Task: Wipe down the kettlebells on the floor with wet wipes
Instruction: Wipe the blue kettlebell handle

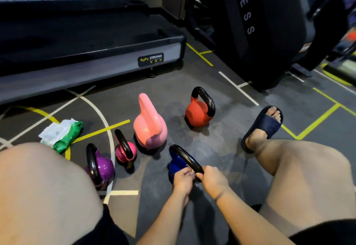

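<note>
Left hand [183, 180] curled round blue kettlebell [177, 165] handle, right hand [213, 181] gripping same handle just beside. Wipes pack [61, 134] on floor [221, 148], well apart.

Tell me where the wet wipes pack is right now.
In the head view the wet wipes pack lies on the floor at left, between the treadmill and the purple kettlebell.

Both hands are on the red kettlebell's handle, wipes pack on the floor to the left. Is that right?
Not quite: in the head view the left hand and right hand are on the blue kettlebell handle; the red kettlebell stands untouched. The wipes pack is on the floor to the left.
</note>
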`<control>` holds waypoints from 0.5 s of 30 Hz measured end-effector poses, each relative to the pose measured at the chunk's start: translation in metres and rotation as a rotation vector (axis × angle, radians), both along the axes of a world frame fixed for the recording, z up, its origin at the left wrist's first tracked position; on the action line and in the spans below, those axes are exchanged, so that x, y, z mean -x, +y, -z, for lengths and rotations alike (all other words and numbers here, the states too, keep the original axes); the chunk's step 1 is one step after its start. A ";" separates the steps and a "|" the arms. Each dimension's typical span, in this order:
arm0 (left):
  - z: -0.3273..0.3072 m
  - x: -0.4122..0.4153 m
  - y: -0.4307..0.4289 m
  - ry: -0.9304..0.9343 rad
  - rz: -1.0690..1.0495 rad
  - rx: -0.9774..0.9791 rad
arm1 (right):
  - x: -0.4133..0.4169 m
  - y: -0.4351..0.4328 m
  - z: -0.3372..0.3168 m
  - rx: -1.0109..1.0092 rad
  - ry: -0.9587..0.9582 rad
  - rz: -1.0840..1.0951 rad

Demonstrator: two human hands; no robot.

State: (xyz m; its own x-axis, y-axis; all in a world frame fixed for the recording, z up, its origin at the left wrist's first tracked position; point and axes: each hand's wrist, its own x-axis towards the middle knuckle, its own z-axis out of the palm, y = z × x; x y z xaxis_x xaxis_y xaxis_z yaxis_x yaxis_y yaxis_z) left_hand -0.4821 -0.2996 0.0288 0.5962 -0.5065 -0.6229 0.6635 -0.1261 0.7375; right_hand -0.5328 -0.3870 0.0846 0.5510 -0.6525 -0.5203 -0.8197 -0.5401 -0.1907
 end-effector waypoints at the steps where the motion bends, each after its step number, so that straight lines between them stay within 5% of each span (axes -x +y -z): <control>1: -0.004 -0.003 -0.001 0.097 -0.071 0.040 | 0.000 -0.001 0.001 -0.001 -0.002 0.000; 4: -0.005 -0.018 -0.001 0.388 -0.373 0.215 | -0.001 -0.003 0.001 -0.017 -0.008 -0.002; 7: -0.003 -0.036 0.004 0.416 -0.515 0.299 | -0.003 -0.007 0.002 -0.036 -0.022 -0.008; 15: -0.001 -0.014 -0.005 0.177 -0.154 0.096 | -0.006 -0.019 -0.004 -0.081 -0.006 -0.021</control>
State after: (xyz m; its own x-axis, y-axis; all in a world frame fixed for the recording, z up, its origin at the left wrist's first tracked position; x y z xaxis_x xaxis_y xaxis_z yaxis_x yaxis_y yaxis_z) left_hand -0.4685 -0.3041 0.0294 0.5565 -0.4802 -0.6780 0.7896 0.0517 0.6115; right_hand -0.5264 -0.4061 0.0886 0.5675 -0.5961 -0.5679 -0.8069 -0.5401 -0.2394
